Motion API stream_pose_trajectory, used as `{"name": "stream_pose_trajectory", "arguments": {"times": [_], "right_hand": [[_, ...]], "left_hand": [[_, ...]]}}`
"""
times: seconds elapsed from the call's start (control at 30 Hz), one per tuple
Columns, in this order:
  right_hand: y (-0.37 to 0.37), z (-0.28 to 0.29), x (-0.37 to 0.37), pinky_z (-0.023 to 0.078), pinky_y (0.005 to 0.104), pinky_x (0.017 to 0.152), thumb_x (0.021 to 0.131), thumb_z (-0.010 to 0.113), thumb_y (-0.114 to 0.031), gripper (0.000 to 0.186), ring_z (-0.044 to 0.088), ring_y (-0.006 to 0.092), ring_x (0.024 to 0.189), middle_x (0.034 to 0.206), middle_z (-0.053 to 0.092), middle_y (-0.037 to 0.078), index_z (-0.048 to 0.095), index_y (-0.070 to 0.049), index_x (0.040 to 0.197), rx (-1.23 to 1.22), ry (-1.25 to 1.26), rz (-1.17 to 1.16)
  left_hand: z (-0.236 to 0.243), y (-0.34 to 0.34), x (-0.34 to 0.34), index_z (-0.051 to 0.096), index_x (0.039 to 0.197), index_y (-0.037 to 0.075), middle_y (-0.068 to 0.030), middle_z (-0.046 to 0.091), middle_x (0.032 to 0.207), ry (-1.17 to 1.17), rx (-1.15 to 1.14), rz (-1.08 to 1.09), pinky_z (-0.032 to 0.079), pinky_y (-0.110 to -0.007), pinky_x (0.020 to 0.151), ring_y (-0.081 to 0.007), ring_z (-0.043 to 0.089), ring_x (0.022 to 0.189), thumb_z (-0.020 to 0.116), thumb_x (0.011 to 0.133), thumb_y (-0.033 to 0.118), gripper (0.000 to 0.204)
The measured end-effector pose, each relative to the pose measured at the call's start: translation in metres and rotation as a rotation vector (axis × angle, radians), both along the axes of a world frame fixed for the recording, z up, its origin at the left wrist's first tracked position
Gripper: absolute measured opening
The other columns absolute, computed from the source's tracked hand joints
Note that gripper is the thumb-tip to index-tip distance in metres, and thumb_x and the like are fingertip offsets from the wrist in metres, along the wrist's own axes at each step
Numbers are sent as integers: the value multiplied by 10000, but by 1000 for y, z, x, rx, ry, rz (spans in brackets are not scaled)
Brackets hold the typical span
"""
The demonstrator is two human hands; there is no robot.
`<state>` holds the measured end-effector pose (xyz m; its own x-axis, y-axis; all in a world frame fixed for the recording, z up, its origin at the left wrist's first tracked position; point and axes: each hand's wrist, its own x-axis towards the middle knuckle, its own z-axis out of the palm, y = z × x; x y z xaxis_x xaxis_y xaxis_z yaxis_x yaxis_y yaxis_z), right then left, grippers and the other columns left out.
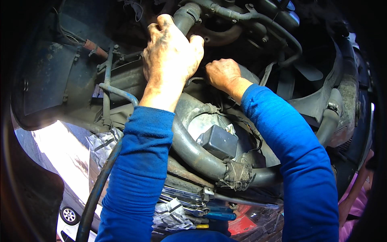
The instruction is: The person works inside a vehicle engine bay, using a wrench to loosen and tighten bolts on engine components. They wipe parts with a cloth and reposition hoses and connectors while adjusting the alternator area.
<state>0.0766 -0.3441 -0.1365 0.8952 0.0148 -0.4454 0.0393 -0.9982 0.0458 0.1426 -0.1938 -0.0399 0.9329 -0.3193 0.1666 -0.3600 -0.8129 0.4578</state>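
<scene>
My left hand (pixel 171 54) is wrapped round a thick grey-black hose (pixel 184 23), just below a metal hose clamp (pixel 194 11). Its thumb lies along the right side. To the right, my right hand (pixel 223 73) is closed like a fist, deep in the engine bay. Its fingertips are turned down out of sight, so what they hold cannot be made out. Beneath both forearms a large curved hose (pixel 197 151) runs to the right, with a wire-wrapped joint (pixel 237 174) on it. A black square box (pixel 221 141) sits inside that curve.
A slim dark hose (pixel 98 187) hangs left of my left sleeve. A fan shroud (pixel 328 90) and another clamped hose (pixel 330 117) stand at the right. Below lie hand tools, a blue handle (pixel 219 215) and crumpled striped wrapping (pixel 171 215). A person in pink (pixel 354 201) is at the lower right.
</scene>
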Motion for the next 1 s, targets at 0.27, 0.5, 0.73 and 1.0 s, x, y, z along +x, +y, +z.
{"name": "stream_pose_trajectory", "arguments": {"times": [0.27,0.5,0.73,1.0], "right_hand": [[36,-3,23,633,424,821,964,612,-195,240,788,270,1039,1094,816,68,844,-159,1014,54,14,-3],[37,-54,42,631,441,815,977,594,-184,256,782,280,1059,1130,806,97,832,-137,1058,178,-166,20],[57,-152,99,608,478,929,1018,555,-225,311,736,317,1179,1285,749,141,799,-142,1191,686,-145,-671],[66,-179,123,584,487,997,1009,592,-227,344,695,319,1270,1393,706,142,762,-132,1292,493,-22,-387]], "left_hand": [[-1,-1,1,444,1381,-24,-291,574,1332,50,-17,31,567,-537,998,-467,673,1172,737,883,382,706],[3,-2,0,454,1372,-5,-291,570,1341,81,-48,54,546,-537,999,-474,648,1187,749,885,350,671],[6,-5,-2,470,1350,2,-297,573,1324,119,-60,62,518,-526,1031,-468,620,1217,775,877,313,643],[4,-5,-2,464,1331,-15,-294,572,1300,52,-59,13,523,-534,1010,-476,623,1189,781,885,307,635]]}}
